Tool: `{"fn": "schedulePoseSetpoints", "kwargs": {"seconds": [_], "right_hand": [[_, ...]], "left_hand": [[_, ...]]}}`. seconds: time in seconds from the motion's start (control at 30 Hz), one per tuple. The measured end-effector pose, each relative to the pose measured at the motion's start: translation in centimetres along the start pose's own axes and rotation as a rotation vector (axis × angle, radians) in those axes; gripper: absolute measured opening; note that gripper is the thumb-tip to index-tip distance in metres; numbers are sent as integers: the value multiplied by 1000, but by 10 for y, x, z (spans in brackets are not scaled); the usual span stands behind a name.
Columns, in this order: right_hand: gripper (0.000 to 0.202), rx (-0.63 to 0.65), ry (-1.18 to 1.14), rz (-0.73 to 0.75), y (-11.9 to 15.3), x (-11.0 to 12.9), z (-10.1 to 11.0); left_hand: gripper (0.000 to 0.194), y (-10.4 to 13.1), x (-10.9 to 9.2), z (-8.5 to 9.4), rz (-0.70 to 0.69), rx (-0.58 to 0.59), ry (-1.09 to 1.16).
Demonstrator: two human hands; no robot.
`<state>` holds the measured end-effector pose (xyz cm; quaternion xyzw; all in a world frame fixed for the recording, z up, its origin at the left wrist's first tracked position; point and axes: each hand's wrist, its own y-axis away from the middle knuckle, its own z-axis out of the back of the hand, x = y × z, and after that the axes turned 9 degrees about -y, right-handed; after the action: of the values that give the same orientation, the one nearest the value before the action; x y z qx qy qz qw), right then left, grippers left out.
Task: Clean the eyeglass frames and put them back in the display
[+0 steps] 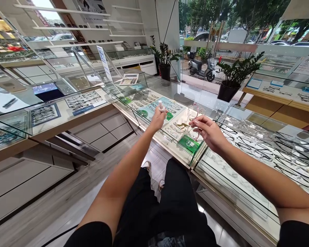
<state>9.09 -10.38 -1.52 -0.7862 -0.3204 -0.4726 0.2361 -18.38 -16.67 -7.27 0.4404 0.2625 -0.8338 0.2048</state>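
My left hand (pixel 158 118) is wrapped round a small white spray bottle (pixel 160 104), its top pointing up above the glass counter. In my right hand (pixel 207 129) is a pair of eyeglasses (pixel 195 134) with a thin pinkish frame, pinched between thumb and fingers and held on edge over the counter. Just behind the eyeglasses a cream cloth (pixel 183 118) lies crumpled on the glass. Below them a green packet (pixel 189 144) with a white round emblem is seen at the counter's front part. Both hands are apart from each other.
Rows of eyeglass frames (pixel 257 147) fill the display case on the right. A calculator (pixel 129 79) sits farther back on the counter. Two potted plants (pixel 165 72) stand beyond, near the glass front. Another display counter (pixel 92 90) runs to the left.
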Motion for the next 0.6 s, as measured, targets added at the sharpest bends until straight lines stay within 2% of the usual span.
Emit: {"fn": "schedulePoseSetpoints", "kwargs": {"seconds": [0.07, 0.17, 0.37, 0.47, 0.53, 0.6], "right_hand": [[40, 8, 15, 12, -1, -1, 2], [39, 4, 20, 5, -2, 0, 5], [39, -24, 21, 12, -4, 5, 5], [37, -27, 11, 19, -4, 9, 5], [37, -41, 10, 26, -4, 12, 5], [38, -55, 13, 37, -4, 16, 5]], "left_hand": [[15, -13, 16, 5, 78, -75, -102], [20, -24, 35, 8, 136, -127, -190], [35, -25, 55, 4, 120, -169, -272], [47, -18, 51, 2, 87, -243, -300], [62, -10, 41, -2, 47, -380, -337], [62, -2, 24, -8, -25, -489, -381]]}}
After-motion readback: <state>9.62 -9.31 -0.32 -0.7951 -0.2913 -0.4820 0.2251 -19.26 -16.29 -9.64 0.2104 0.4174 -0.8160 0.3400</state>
